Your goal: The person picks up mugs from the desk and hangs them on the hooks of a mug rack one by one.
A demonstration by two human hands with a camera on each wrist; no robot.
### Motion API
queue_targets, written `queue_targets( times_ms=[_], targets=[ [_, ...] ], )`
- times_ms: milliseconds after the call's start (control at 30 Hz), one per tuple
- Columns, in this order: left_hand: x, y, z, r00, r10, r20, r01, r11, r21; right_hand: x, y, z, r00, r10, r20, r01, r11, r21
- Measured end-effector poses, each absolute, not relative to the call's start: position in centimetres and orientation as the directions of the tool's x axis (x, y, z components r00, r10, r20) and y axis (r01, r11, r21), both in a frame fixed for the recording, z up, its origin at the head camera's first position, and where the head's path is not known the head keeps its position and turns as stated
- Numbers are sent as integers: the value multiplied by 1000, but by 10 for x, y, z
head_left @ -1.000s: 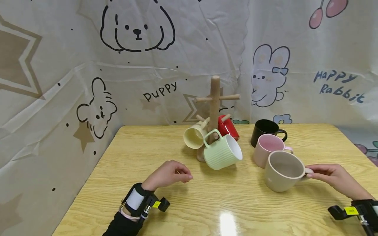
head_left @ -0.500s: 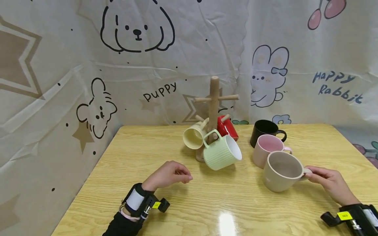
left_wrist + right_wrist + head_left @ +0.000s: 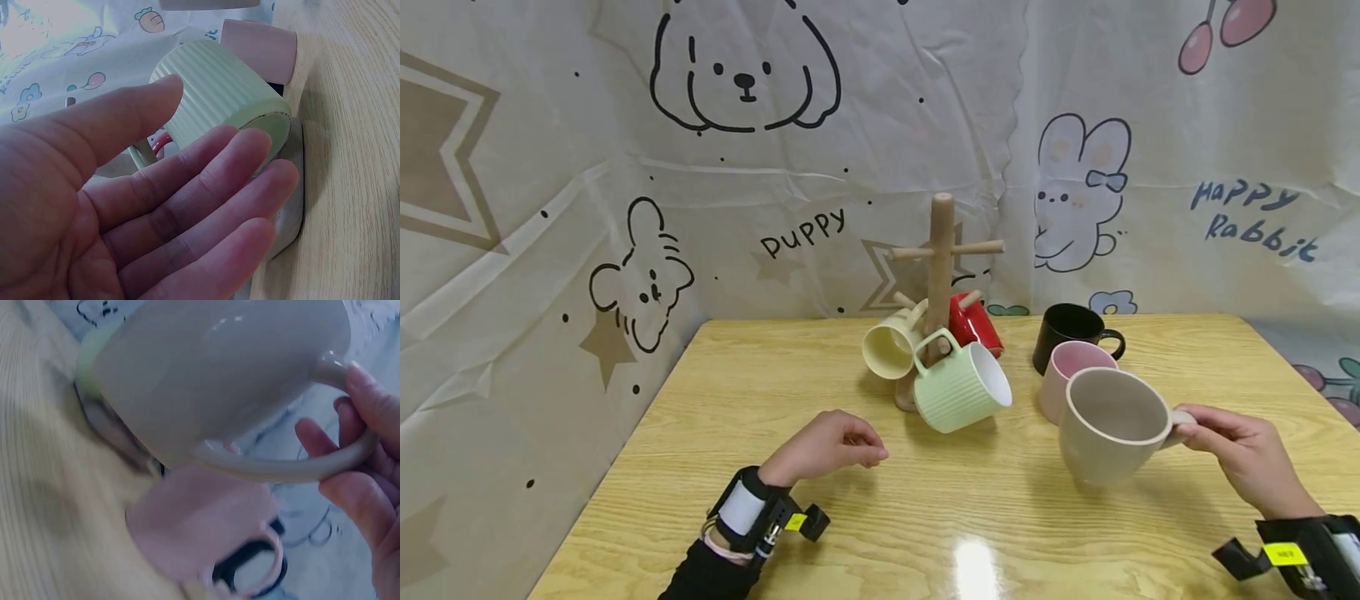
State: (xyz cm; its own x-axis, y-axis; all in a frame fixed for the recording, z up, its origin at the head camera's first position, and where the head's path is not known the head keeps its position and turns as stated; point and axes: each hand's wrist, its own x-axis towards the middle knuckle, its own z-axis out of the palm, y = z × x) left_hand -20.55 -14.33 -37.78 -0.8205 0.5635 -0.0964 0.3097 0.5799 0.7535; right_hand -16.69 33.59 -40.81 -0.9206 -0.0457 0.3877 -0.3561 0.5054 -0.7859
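Note:
My right hand [image 3: 1247, 454] pinches the handle of a greige mug [image 3: 1108, 437] that is lifted off the table, its shadow falling below it. In the right wrist view the fingers curl around the handle of the same mug [image 3: 231, 369]. My left hand [image 3: 827, 450] hovers over the table at left with relaxed fingers and nothing in them. Nearest to it, a pale green ribbed mug [image 3: 958, 387] hangs tilted on a wooden mug tree [image 3: 942, 275]. A cream mug [image 3: 891, 346] and a red mug [image 3: 976, 325] also hang there.
Behind the held mug stand a pink mug [image 3: 1063, 379], partly hidden, and a black mug [image 3: 1066, 333]. Bare upper pegs [image 3: 981, 247] stick out from the mug tree. A printed cloth [image 3: 790, 275] hangs behind the wooden table [image 3: 715, 367].
The right hand has raised the greige mug from the table and shifted it slightly left, so it covers more of the pink mug. My left hand has stayed in place.

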Motion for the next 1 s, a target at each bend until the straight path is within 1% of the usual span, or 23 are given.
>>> queue_targets(
  times_ms=[167,267,333,500,567,733,833,1000],
  targets=[
    [-206,-142,-378,-825,551,-124,280,590,758,-161,316,-391,-905,-28,425,-381,496,-780],
    [-207,-142,-379,-828,546,-129,274,595,755,-159,302,-382,-897,-42,440,-409,458,-790],
    [-207,-142,-378,-829,545,-130,274,596,755,-158,293,-376,-893,-54,448,-432,387,-815],
    [-206,-142,-378,-825,551,-126,280,593,755,-155,271,-369,-870,-70,488,-493,154,-856],
    [-206,-142,-378,-822,554,-128,282,592,755,-153,262,-368,-863,-60,502,-506,100,-857],
    [-206,-141,-378,-820,557,-131,283,592,754,-150,239,-366,-851,-24,525,-525,49,-849],
    [-206,-141,-377,-816,564,-129,286,587,758,-151,225,-365,-842,-24,539,-539,24,-842],
    [-206,-140,-377,-810,573,-124,293,578,762,-155,204,-365,-850,-21,526,-526,56,-849]
  ],
)
